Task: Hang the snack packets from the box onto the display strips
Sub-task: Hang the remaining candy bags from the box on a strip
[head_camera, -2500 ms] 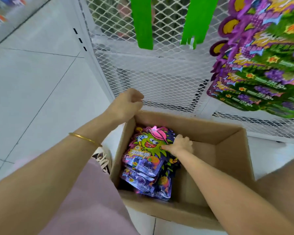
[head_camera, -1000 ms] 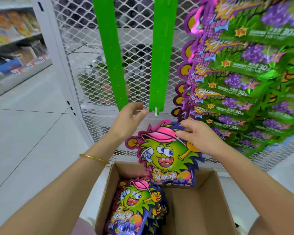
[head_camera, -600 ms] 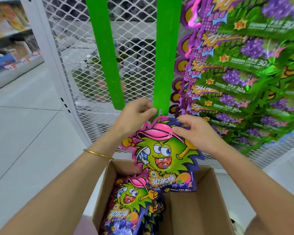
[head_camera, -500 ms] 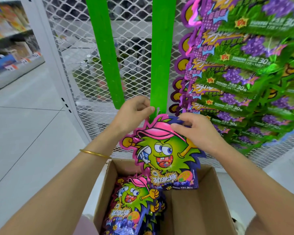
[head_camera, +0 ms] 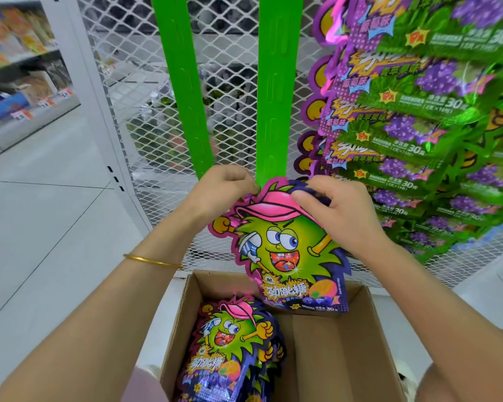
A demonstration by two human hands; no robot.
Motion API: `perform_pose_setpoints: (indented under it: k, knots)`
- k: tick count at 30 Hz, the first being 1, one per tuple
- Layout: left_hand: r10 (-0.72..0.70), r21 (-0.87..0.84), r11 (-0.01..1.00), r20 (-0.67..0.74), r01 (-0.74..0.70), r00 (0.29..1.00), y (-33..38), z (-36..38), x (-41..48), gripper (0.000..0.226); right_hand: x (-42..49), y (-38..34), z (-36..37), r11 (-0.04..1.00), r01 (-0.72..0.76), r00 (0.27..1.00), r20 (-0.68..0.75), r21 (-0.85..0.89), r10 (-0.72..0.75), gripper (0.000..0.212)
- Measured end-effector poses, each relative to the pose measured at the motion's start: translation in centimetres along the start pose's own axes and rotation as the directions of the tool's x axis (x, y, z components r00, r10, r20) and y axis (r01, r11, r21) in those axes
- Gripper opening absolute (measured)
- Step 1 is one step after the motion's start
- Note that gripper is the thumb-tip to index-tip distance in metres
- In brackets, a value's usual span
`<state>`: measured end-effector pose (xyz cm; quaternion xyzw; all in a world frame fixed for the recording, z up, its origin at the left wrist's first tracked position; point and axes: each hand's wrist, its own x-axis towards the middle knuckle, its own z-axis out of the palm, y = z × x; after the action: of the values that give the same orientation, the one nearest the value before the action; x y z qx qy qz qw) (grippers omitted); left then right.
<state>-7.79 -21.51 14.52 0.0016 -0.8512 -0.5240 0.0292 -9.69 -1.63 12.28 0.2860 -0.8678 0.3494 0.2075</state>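
A purple snack packet [head_camera: 285,250] with a green cartoon face and pink cap hangs in front of me, its top edge at the lower end of the right green display strip [head_camera: 276,91]. My right hand [head_camera: 337,210] pinches the packet's top at the cap. My left hand [head_camera: 224,190] has its fingertips curled at the strip's bottom end and the packet's upper left edge. A second green display strip [head_camera: 183,82] hangs bare to the left. Below, a cardboard box [head_camera: 340,349] holds a stack of the same packets [head_camera: 230,349] in its left half.
White mesh panel [head_camera: 134,82] stands behind the strips. To the right, several green and purple packets [head_camera: 418,120] hang in a dense column. Store shelves [head_camera: 18,68] run along the far left. White tiled floor [head_camera: 41,227] lies to the left of the box.
My right hand lifted one packet out of the box and raised it to the right strip's bottom end. My left hand left the box rim and came up to the strip end.
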Motion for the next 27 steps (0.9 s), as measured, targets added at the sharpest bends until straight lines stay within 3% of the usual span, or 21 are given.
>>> perform_pose_setpoints:
  k: [4,7,12,19,27]
  knots:
    - [0.004,0.014,1.0,0.045,-0.004,0.999,0.3,-0.2,-0.2,0.015,-0.1,-0.8,-0.1,0.995,0.041,0.996,-0.072,-0.09,-0.047,0.036]
    - [0.014,0.022,1.0,0.066,-0.016,0.998,0.6,-0.2,-0.4,0.015,0.2,-0.5,0.3,0.999,-0.003,0.997,-0.08,-0.052,-0.001,0.036]
    - [0.006,-0.038,0.999,0.083,-0.003,0.997,0.6,-0.2,-0.6,0.016,0.4,0.2,1.3,0.99,-0.136,0.991,-0.009,0.037,0.137,0.04]
    - [0.014,-0.108,0.994,0.053,-0.008,0.999,-0.4,-0.1,-0.4,0.022,0.0,0.2,1.6,0.982,-0.184,0.98,0.089,0.043,0.179,0.048]
    - [0.132,0.047,0.99,-0.056,-0.13,0.99,-1.6,0.9,-0.6,0.016,-1.0,0.4,2.1,0.953,-0.188,0.965,0.135,-0.236,0.224,0.048]
